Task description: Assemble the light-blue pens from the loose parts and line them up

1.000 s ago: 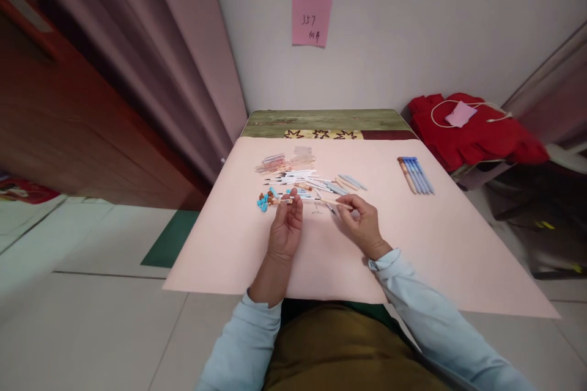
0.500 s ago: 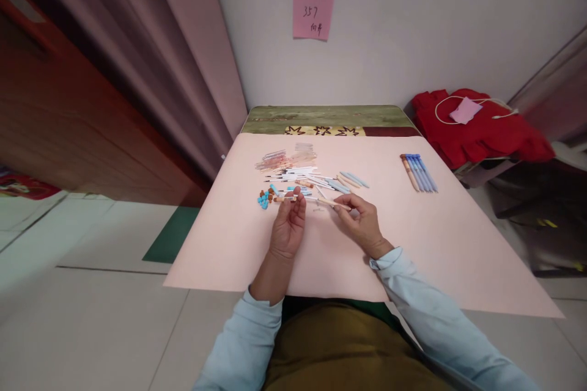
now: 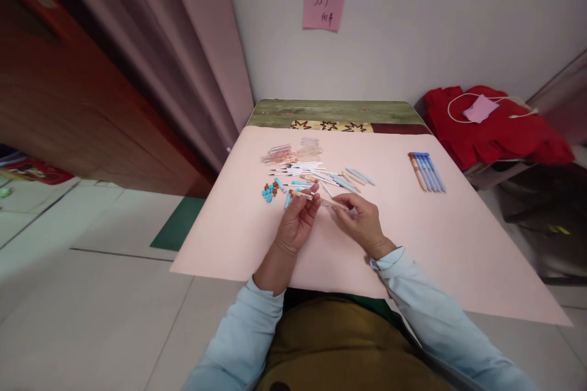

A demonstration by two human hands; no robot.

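Note:
Over the middle of the pink-covered table, my left hand [image 3: 296,229] pinches a patterned pen barrel with a brown end [image 3: 301,194]. A beige pen barrel [image 3: 334,201] is gripped between the fingers of my right hand [image 3: 362,223], its tip toward the left hand. The two pieces are almost end to end; my fingertips hide whether they touch. Just beyond my hands lie white pen refills [image 3: 302,169], blue-grey barrels [image 3: 343,182] and light-blue patterned barrels [image 3: 300,183]. Small blue and brown caps [image 3: 269,192] are piled left of my left hand.
Clear and pinkish plastic pieces [image 3: 279,154] lie at the back left of the pink sheet [image 3: 220,238]. Several assembled pens [image 3: 427,172], blue ones and a beige one, form a row at the right. A red cloth [image 3: 504,134] with a white cable sits beyond the table's right edge.
My left hand has moved right, closer to the right hand. The white refill that showed between the two barrels is now mostly out of sight. The camera view has shifted slightly.

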